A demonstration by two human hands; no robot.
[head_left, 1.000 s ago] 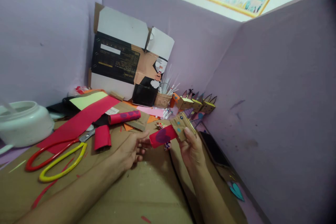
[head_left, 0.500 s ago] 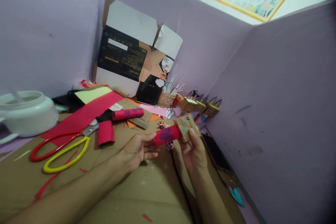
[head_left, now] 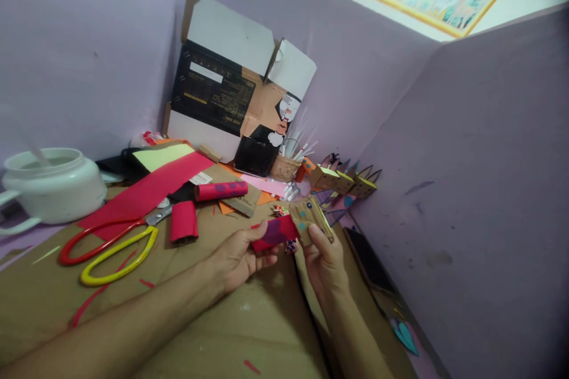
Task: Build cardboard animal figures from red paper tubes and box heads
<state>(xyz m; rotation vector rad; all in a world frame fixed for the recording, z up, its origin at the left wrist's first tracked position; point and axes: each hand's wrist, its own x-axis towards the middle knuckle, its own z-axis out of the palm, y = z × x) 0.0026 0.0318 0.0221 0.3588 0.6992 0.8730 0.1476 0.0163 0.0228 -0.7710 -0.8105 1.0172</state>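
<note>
Between my hands is a red paper tube (head_left: pixel 278 233) with purple patches, its right end against a small brown cardboard head (head_left: pixel 306 222) with blue dots and pointed purple-grey ears. My left hand (head_left: pixel 242 257) grips the tube's left end, thumb on top. My right hand (head_left: pixel 326 257) pinches the cardboard head from below, thumb on its front face. Whether tube and head are joined, I cannot tell. Left of my hands lie a short red roll (head_left: pixel 184 222), a longer red tube (head_left: pixel 221 190) with purple marks, and scissors (head_left: pixel 120 243) with one red and one yellow handle.
A white pot (head_left: pixel 56 189) stands at the left. Red paper (head_left: pixel 151 189) lies behind the scissors. An unfolded box (head_left: pixel 213 80) leans on the wall, beside a cup of markers (head_left: pixel 285 167). Several eared cardboard heads (head_left: pixel 344 180) and a dark phone (head_left: pixel 368 257) are at the right.
My left hand has closed further around the tube's left end. The tube and cardboard head have shifted slightly left in the picture, while the background has moved slightly right.
</note>
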